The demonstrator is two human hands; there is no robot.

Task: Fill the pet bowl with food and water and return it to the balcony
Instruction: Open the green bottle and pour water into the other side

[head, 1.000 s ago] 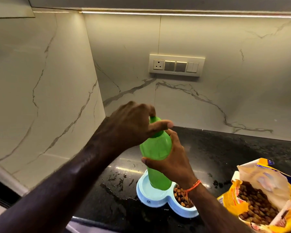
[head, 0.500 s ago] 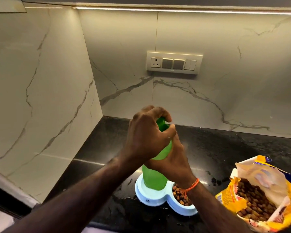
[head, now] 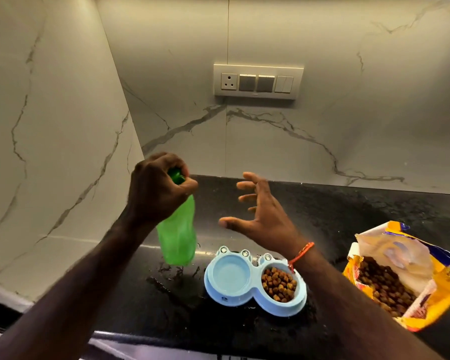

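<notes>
Pet bowl (head: 255, 281) lies lengthwise left-right, kibble compartment right, beside upright bottle (head: 178, 237).

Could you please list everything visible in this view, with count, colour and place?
Bottle: one, green, held above the countertop, left of the pet bowl.
Pet bowl: one, light blue, two compartments, near the counter's front edge.
Kibble: many brown pieces in the bowl's right compartment; left compartment holds none.
Food bag: one, yellow, open, at right, kibble inside.
Countertop: one, black, wet patches near the bowl.
Switch panel: one, white, on the marble wall.
Left hand: grips the bottle's top.
Right hand: open, above the bowl, orange thread at wrist.
</notes>
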